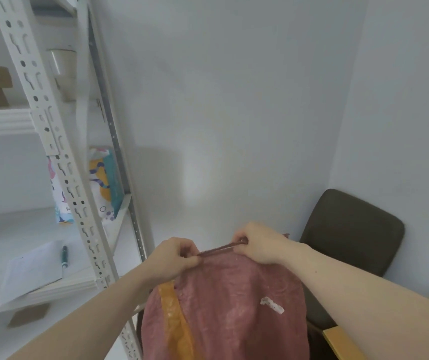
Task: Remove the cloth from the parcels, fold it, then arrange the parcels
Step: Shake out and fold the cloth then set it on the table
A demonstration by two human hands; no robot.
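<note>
Head view: chair (351,229) behind held-up cloth (229,307), shelving (60,157) alongside.

The cloth (234,302) is a soft, matt pink fabric with a faint woven texture, crossed by a glossy orange band (175,323) and bearing a small white tag (272,305). The rack (60,162) is painted white metal, perforated and smooth. The paper (31,271) on its shelf is matt white. The chair (351,229) looks upholstered in dull dark fabric
</note>
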